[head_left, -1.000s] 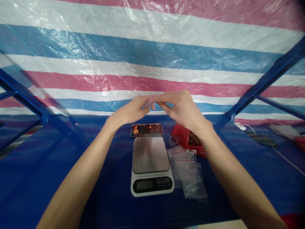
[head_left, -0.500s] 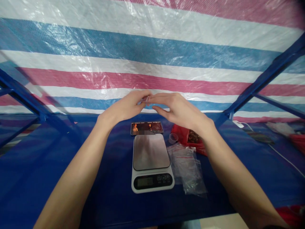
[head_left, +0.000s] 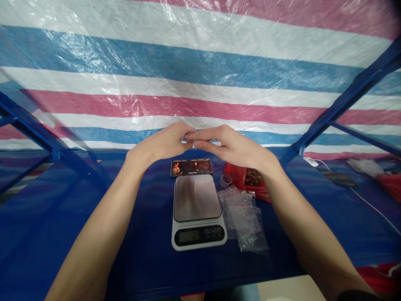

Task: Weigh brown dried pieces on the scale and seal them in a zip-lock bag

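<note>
View: head, looking forward and down, both forearms reaching in from below.

Left hand [head_left: 161, 144]: raised above the phone [head_left: 191, 167], palm turned down, fingers curled inward.

Right hand [head_left: 230, 144]: level with the left, reaching across from the other side, with its fingertips [head_left: 200, 142] against the left hand's.

Grip: narrow on both hands, a tight pinch at the meeting fingertips around a pale bit [head_left: 189, 136]. The bit is mostly hidden, so its kind cannot be told.

Thing's place: held in the air between the hands, well above the scale [head_left: 197, 240].

Near: the phone lies just behind the scale, its screen dark with orange patches. A clear cup [head_left: 226, 180] stands beside a red bag [head_left: 239, 175] holding brown pieces [head_left: 252, 177]. Zip bags [head_left: 242, 219] lie just right of the scale.

Rest: a blue sheet [head_left: 62, 221] covers the tabletop, a striped tarp [head_left: 200, 54] hangs behind, and blue bars [head_left: 344, 104] run up both sides. A white cable [head_left: 372, 211] trails off to the right.

Progress: brown pieces sit in the red bag; the zip bags lie flat. The scale readout is too small to read.
</note>
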Available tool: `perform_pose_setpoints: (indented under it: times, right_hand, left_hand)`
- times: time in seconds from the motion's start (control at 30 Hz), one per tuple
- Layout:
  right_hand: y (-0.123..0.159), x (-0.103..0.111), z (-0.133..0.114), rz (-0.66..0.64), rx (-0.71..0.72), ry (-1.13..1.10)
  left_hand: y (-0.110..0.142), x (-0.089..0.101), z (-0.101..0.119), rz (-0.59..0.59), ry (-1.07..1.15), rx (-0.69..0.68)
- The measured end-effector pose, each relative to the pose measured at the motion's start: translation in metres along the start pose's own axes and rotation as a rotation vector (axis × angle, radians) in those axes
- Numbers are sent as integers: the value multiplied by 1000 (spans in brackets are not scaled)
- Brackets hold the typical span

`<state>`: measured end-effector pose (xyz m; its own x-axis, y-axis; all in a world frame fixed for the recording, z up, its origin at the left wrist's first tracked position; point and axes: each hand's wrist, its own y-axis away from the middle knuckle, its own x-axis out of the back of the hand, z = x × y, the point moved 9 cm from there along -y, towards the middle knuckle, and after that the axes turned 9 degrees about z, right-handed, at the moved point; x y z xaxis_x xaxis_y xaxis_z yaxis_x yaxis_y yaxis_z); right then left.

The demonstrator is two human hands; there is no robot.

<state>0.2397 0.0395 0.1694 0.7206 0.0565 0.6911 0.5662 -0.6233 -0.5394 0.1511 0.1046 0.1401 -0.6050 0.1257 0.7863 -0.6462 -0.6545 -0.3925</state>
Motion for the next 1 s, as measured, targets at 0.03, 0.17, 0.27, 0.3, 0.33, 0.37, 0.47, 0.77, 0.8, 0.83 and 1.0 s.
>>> perform_pose_setpoints:
  times: [0.03, 0.17, 0.27, 0.3, 0.33, 0.37, 0.47, 0.77, 0.8, 0.83, 1.0]
  right_hand:
    - [0, -1, -1, -9, 1, -5]
    - [0, -7, -5, -59, 11, 35]
    - [0, -11, -8, -110, 3, 36]
    - [0, -13, -10, -123, -1, 33]
    - [0, -14, -10, -131, -9, 37]
    - [0, -15, -10, -137, -20, 50]
    - [2, -20, -6, -152, -69, 121]
    - [3, -24, -4, -194, -65, 119]
    - [3, -24, -4, -194, -62, 113]
    - [3, -23, -4, -194, -65, 111]
    - [5, -28, 3, -202, -121, 118]
  left_hand:
    - [1, -1, 0, -14, 7, 10]
    - [2, 0, 6, 5, -55, -12]
    - [2, -2, 18, -1, -88, -58]
    - [2, -3, 21, -6, -91, -70]
    - [2, -4, 24, -9, -95, -80]
    - [2, -5, 26, -10, -99, -87]
    - [2, -8, 27, -19, -98, -83]
    - [0, -17, 20, -74, -48, -36]
    - [1, -18, 20, -79, -43, -34]
    - [1, -18, 20, -83, -35, -29]
    - [2, -19, 18, -70, -28, 6]
